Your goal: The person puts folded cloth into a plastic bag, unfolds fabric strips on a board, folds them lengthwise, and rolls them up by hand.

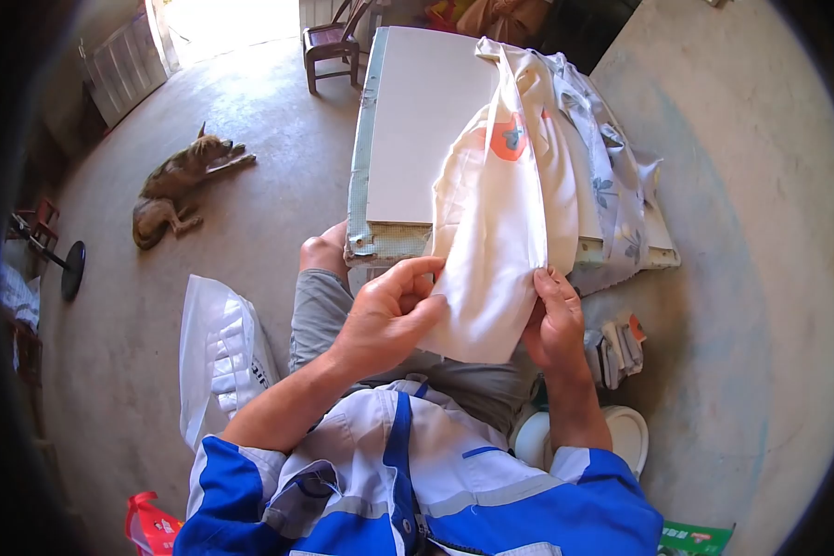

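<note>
A long piece of cream cloth [491, 306] hangs toward me over the near edge of a low table [435, 120]. An orange patch with a grey figure [508, 139] shows on its upper part. My left hand [391, 310] is closed on the cloth's left edge, thumb and fingers bent round it. On the other side, my right hand [556, 310] pinches the right edge between thumb and fingers. The cloth's lower end droops between both hands, above my lap. Beside it on the table lies more bunched fabric, including a whitish piece with blue-grey leaf prints [607, 185].
A dog [181, 185] lies on the concrete floor at the left. Near my left leg stands a plastic bag of white packs [227, 361]. Folded cloths [614, 352] and a white bucket [628, 435] are low on the right. A wooden chair [332, 42] stands behind.
</note>
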`<state>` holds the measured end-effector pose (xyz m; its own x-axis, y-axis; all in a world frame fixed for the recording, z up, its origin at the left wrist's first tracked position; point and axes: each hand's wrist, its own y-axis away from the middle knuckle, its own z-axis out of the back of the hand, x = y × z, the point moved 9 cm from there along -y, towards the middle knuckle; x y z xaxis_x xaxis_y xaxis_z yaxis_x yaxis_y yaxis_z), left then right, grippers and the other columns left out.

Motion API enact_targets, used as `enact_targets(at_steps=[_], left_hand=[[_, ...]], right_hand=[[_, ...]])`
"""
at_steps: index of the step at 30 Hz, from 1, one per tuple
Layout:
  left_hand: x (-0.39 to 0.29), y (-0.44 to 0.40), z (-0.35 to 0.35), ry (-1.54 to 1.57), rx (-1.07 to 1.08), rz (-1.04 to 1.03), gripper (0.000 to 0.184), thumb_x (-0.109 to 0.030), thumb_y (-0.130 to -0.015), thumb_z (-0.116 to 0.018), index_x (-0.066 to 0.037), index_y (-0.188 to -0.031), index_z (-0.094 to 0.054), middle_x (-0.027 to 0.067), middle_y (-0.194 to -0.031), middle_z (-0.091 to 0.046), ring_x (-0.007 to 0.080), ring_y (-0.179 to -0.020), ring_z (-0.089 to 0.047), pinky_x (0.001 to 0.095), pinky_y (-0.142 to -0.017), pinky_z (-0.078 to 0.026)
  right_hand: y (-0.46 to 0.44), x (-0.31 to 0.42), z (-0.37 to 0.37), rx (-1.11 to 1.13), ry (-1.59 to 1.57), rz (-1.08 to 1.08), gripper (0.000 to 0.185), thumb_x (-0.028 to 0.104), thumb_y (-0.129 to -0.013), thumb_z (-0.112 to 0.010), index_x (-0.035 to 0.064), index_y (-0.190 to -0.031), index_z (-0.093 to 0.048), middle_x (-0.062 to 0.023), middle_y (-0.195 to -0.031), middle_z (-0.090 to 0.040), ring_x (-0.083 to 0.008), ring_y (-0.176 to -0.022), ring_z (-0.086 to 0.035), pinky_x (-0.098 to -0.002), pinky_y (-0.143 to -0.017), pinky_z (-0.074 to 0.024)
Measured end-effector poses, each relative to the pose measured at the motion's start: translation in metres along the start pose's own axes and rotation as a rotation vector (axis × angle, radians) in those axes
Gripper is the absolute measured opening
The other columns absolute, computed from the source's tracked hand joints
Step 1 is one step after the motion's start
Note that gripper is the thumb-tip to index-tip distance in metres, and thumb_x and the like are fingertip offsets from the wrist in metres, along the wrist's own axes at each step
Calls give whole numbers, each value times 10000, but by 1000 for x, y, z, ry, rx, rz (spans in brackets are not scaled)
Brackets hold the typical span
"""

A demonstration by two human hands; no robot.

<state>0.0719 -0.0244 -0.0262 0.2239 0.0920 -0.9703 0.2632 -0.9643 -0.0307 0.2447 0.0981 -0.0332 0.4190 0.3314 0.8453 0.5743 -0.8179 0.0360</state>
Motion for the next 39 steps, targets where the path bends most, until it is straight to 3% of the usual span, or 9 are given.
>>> enact_targets(at_steps=[13, 19, 20, 24, 26, 30, 32, 36, 39], left_hand=[[30, 19, 11, -89, 106, 221, 143, -144, -1012, -658, -20, -1078, -630, -17, -886, -644, 34, -694, -588, 208, -567, -482], [-30, 23, 3, -566, -58, -287, 319, -94, -988, -668, -2, -1276, -567, 52, -1101, -617, 102, -940, -636, 260, -700, -553], [-36, 23, 2, -591, -34, -255, 454, -214, -995, -692, 27, -1353, -547, 183, -1262, -622, 166, -1117, -626, 296, -830, -565], [-36, 8, -6, -316, 64, -115, 610, -390, -1041, -643, 26, -1463, -500, 172, -1328, -636, 174, -1193, -605, 326, -1026, -478], [-22, -6, -15, -120, 111, -17, 554, -377, -1047, -640, 10, -1430, -538, 121, -1256, -662, 147, -1143, -614, 299, -970, -494], [-17, -23, 2, 79, -13, 47, 310, -246, -1054, -630, -3, -1246, -641, 50, -955, -711, 98, -827, -657, 260, -741, -538], [-24, -26, 31, 97, -124, -15, 254, -228, -1055, -615, -25, -1202, -657, 64, -859, -705, 105, -702, -650, 276, -635, -543], [-51, -22, 62, 122, -159, -92, 251, -233, -1073, -584, -29, -1191, -673, 42, -875, -698, 97, -757, -642, 246, -684, -543], [-56, -20, 66, -81, -203, -160, 260, -218, -1075, -578, -27, -1218, -680, 41, -937, -713, 97, -802, -658, 262, -699, -557]], right_hand=[[26, -34, -6, 159, 87, -98, 279, 109, -1052, -590, -38, -1287, -624, -107, -1195, -701, -160, -1098, -665, -324, -993, -523], [38, -9, -20, 123, 452, 45, 286, 72, -1008, -638, -58, -1262, -629, -114, -1196, -699, -181, -1061, -678, -333, -980, -517], [40, -4, -29, 122, 463, 59, 269, 65, -998, -652, -52, -1240, -636, -112, -1193, -696, -176, -1043, -674, -328, -965, -517], [50, 26, -88, 252, 858, 372, 178, 50, -971, -677, -24, -1126, -631, -163, -1168, -686, -251, -987, -690, -345, -885, -535], [56, 25, -119, 370, 1071, 600, 148, 40, -938, -691, -23, -1039, -603, -248, -1205, -636, -392, -952, -686, -396, -843, -554], [62, 6, -129, 598, 1110, 601, 182, 54, -926, -716, -5, -1066, -616, -217, -1250, -648, -379, -982, -703, -422, -826, -571], [60, 15, -112, 508, 1115, 569, 208, 53, -923, -721, -1, -1092, -612, -204, -1267, -652, -360, -1008, -706, -413, -831, -573], [48, 44, -32, 36, 1239, 599, 325, 51, -918, -737, 11, -1213, -609, -152, -1280, -654, -264, -1038, -674, -369, -866, -572], [32, 38, 66, -315, 933, 471, 449, 120, -958, -752, -17, -1331, -543, -130, -1294, -619, -220, -1098, -631, -346, -946, -537]])
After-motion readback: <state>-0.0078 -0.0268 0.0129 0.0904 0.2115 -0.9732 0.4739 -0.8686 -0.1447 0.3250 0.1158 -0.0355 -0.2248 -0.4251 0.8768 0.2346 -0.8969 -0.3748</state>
